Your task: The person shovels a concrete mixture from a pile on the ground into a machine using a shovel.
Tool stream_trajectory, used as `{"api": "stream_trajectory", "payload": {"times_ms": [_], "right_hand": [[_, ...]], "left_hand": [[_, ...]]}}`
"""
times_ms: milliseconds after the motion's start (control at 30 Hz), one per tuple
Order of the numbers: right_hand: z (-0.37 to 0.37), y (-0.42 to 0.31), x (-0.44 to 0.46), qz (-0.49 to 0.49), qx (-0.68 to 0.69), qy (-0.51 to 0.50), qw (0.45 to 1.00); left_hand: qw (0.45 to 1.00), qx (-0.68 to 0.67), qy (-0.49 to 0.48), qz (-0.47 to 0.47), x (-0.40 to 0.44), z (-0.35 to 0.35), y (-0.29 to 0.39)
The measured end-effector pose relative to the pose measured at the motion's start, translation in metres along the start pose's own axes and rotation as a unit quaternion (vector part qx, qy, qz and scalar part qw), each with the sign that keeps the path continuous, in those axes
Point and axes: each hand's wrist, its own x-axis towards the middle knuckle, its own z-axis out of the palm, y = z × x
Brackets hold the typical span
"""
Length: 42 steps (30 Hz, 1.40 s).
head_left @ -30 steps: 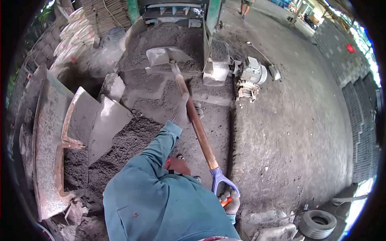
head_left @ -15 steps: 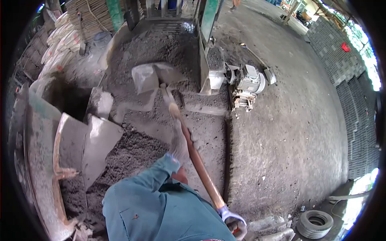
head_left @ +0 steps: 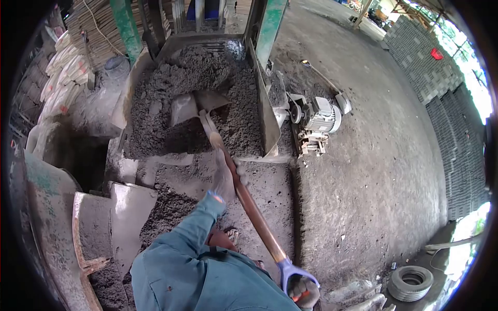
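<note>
Gripping a shovel two-handed, the person works at the near end of a metal-walled trough. The shovel's blade lies within the trough's walls, over loose dark material; whether the two touch cannot be told. The left hand, nearer the trough, has its fingers clamped around the brown shaft; the right hand, farther from the trough, has its fingers clamped on the grip of the purple handle. Right of the trough stands a motor, with a second shovel on the floor farther right. Left of the trough are a bucket and pale sacks. A tyre lies well apart from the trough, on its right.
</note>
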Motion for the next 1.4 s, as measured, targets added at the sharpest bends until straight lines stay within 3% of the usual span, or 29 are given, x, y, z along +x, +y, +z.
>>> {"api": "stream_trajectory", "payload": {"times_ms": [67,133,267,333,400,467,533,600,667,733,1000,1067,1100,1167,1300,1400], "right_hand": [[0.019,0.010,0.019,-0.006,0.001,-0.027,1.000],[0.049,0.021,0.038,-0.002,0.027,0.027,0.999],[0.149,0.025,0.053,-0.034,-0.053,0.095,0.993],[0.156,0.019,0.046,-0.107,-0.193,-0.017,0.975],[0.131,0.002,0.034,-0.078,-0.169,-0.058,0.981],[0.082,-0.020,0.010,-0.131,-0.059,-0.079,0.986],[0.032,-0.042,-0.018,-0.164,-0.087,-0.036,0.982],[-0.029,-0.046,-0.031,-0.202,-0.221,0.120,0.947],[-0.088,-0.041,-0.045,-0.203,-0.410,0.169,0.873],[-0.105,-0.027,-0.067,-0.167,-0.222,0.223,0.934],[-0.198,-0.019,-0.198,-0.130,-0.024,0.093,0.987],[-0.169,-0.017,-0.213,-0.168,0.025,0.155,0.973],[-0.156,-0.019,-0.213,-0.132,0.025,0.042,0.990],[-0.145,-0.010,-0.198,-0.085,0.036,0.041,0.995],[-0.102,0.018,-0.174,-0.123,0.038,0.082,0.988],[-0.101,0.018,-0.169,-0.107,0.035,0.085,0.990]], "left_hand": [[1.000,0.013,-0.016,0.017,0.029,-0.001,0.023],[0.994,0.063,-0.032,0.086,0.068,-0.009,0.049],[0.985,0.108,-0.085,0.104,0.095,0.005,0.114],[0.975,0.176,-0.027,0.137,0.086,0.018,0.124],[0.987,0.100,-0.066,0.104,0.076,0.018,0.111],[0.991,0.026,-0.113,0.070,0.034,0.029,0.082],[0.993,-0.024,-0.105,0.049,-0.021,0.044,0.040],[0.993,-0.021,-0.113,0.021,-0.059,0.046,0.000],[0.990,0.003,-0.139,0.001,-0.088,0.050,-0.034],[0.988,0.017,-0.156,-0.015,-0.110,0.050,-0.061],[0.983,0.060,-0.154,-0.075,-0.182,0.027,-0.155],[0.984,0.067,-0.152,-0.073,-0.181,0.025,-0.159],[0.984,0.047,-0.149,-0.087,-0.176,0.025,-0.155],[0.985,0.025,-0.150,-0.086,-0.149,0.016,-0.142],[0.991,0.080,-0.110,0.005,-0.124,0.005,-0.127],[0.978,0.167,-0.121,-0.013,-0.122,-0.019,-0.156]]}}
